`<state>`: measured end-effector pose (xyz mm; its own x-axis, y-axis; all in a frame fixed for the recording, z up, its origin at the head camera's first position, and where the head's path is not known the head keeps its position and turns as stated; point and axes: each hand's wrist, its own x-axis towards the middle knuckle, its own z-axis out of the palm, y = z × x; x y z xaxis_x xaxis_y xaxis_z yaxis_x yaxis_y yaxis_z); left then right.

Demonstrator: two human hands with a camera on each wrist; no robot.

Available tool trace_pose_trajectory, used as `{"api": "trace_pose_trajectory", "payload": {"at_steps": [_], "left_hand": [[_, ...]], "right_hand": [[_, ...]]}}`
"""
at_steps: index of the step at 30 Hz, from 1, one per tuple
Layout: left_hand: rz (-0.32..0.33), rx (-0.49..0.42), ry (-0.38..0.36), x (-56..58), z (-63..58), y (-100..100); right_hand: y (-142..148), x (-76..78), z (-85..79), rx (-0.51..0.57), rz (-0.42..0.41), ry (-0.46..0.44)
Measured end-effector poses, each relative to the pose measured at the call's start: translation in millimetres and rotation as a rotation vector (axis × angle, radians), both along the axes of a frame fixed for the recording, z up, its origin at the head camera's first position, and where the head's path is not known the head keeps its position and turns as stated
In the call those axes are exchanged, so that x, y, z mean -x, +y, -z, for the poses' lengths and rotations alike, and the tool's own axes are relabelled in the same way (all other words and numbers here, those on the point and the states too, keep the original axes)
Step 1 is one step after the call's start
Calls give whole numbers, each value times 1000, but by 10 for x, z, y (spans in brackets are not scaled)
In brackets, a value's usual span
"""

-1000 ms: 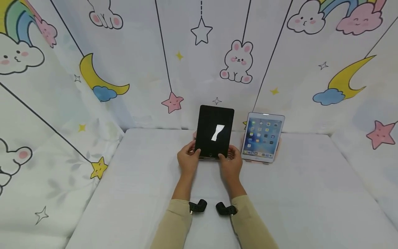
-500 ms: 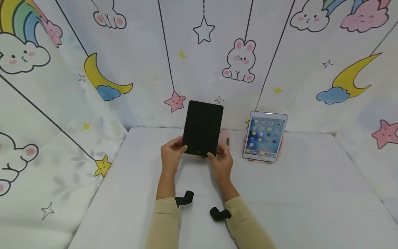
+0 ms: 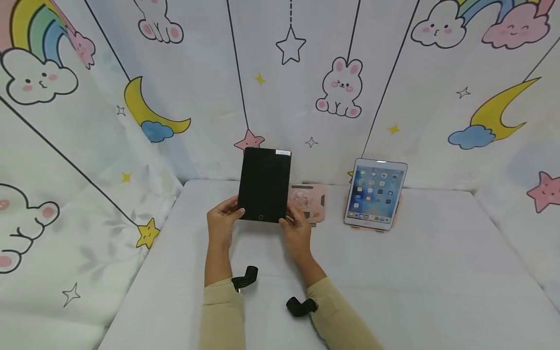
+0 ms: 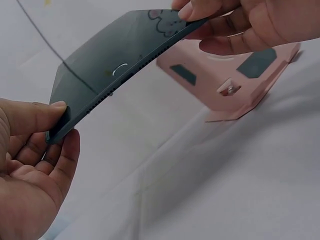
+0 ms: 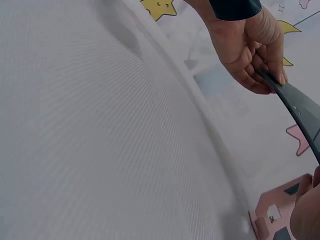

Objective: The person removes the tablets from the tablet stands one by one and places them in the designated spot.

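Note:
A black tablet (image 3: 264,184) with a dark screen is held up by both hands, tilted back above the table. My left hand (image 3: 222,221) pinches its lower left corner, thumb on the front and fingers behind. At the lower right corner my right hand (image 3: 298,233) grips it the same way. In the left wrist view the tablet (image 4: 115,70) shows its thin lower edge and round home button. Partly behind the right hand stands a pink tablet stand (image 3: 316,201) with dark pads; in the left wrist view the stand (image 4: 210,85) is apart from the tablet.
A white tablet (image 3: 375,194) with a lit screen of app icons leans on another pink stand (image 3: 399,206) to the right. A white cloth covers the table (image 3: 415,282). Patterned fabric (image 3: 210,87) hangs behind and at the sides.
Both hands have moved left with the black tablet, away from in front of the pink stand, which now shows more. The white tablet stays put; the head view has shifted slightly.

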<state>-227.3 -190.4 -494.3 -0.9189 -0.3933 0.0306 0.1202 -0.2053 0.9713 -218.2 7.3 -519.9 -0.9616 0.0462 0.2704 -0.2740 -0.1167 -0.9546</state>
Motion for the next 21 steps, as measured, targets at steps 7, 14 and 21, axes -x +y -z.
{"api": "trace_pose_trajectory", "payload": {"at_steps": [7,14,21], "left_hand": [[-46,-20,-18,-37,-2,-117],[-121,29,-74,-55,27,-172],[-133,71,-145,-65,105,-243]], "right_hand": [[-108,53,-35,-32,-41,-77],[-191,72,24,-86,-53,-131],[-244,75,86,-139,-77,-203]]}}
